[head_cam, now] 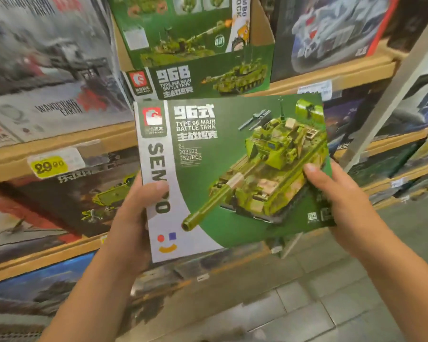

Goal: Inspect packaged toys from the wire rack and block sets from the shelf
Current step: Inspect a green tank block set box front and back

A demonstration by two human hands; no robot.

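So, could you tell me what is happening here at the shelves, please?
A person is holding a green tank block set in both hands, front side up, in front of the wooden shelves. The left hand grips its left edge with the thumb over the white strip; the right hand grips the right edge. Just above it, a green display carton on the shelf holds more of these sets. A yellow price tag sits on the shelf edge to the left.

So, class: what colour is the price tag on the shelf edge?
Yellow price tag, head view.
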